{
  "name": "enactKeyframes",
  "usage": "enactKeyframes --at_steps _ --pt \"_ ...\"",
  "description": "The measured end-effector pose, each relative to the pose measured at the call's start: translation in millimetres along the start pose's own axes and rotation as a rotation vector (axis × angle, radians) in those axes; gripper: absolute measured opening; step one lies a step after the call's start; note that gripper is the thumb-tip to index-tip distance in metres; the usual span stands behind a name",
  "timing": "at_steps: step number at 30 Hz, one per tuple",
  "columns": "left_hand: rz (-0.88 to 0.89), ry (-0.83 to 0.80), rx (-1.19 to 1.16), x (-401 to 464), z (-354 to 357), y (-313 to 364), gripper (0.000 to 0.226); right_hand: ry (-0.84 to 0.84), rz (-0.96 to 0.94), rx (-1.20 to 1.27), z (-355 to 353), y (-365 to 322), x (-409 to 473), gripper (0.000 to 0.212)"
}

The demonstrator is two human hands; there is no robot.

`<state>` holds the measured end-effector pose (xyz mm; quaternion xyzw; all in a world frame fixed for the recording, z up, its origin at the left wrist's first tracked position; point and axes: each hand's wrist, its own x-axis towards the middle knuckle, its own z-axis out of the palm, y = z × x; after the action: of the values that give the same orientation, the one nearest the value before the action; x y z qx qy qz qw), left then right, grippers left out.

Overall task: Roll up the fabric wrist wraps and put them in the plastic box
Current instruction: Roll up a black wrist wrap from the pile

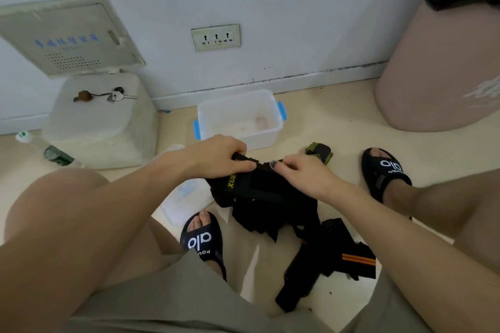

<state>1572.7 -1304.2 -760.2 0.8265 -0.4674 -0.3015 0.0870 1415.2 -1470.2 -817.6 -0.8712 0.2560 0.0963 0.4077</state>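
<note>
A black wrist wrap with yellow lettering (259,192) hangs between both hands above the floor. My left hand (219,155) grips its top left end with curled fingers. My right hand (300,170) pinches the top edge beside it. A second black wrap with orange stripes (349,259) lies on the floor below. A rolled green and black wrap (320,153) sits on the floor behind my right hand. The clear plastic box with blue latches (276,116) stands open near the wall, just beyond my hands.
A white lidded container (102,127) with keys (116,95) on top stands at the left, a plastic bottle (40,147) beside it. A pink bin (443,67) is at the right. The box's lid (186,197) lies by my sandalled left foot.
</note>
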Motion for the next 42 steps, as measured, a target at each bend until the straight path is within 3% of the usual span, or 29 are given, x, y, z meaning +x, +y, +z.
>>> enactKeyframes --at_steps 4,7,9,10,14,19,23,30,35,39,42 --pt "0.015 0.009 0.065 2 -9 -3 0.045 -0.253 0.125 0.022 20 -2 -1 0.067" --pt "-0.011 -0.076 0.143 2 -5 -6 0.043 -0.446 0.262 0.178 35 3 5 0.056" --pt "-0.035 -0.212 0.114 2 2 -7 0.039 -0.486 0.297 0.137 46 19 15 0.041" --pt "-0.042 -0.295 0.096 2 6 -7 0.035 -0.492 0.327 0.096 51 28 19 0.037" --pt "-0.022 -0.482 0.090 3 21 -4 0.025 -0.455 0.323 -0.023 68 57 33 0.065" --pt "-0.036 -0.522 0.163 7 27 -10 0.026 -0.211 0.161 -0.257 90 70 52 0.066" --pt "-0.048 -0.438 0.201 13 21 -19 0.024 -0.219 0.075 -0.384 102 68 69 0.060" --pt "-0.034 -0.308 0.326 23 12 -27 0.013 -0.165 0.303 -0.216 120 63 79 0.059" --pt "-0.054 -0.306 0.319 25 11 -32 0.019 -0.202 0.397 0.181 105 53 87 0.054" --pt "-0.066 -0.262 0.306 24 2 -33 0.021 -0.143 0.384 0.472 67 20 82 0.025" --pt "-0.069 -0.211 0.291 23 -4 -29 0.023 -0.108 0.362 0.605 33 -2 71 0.026"
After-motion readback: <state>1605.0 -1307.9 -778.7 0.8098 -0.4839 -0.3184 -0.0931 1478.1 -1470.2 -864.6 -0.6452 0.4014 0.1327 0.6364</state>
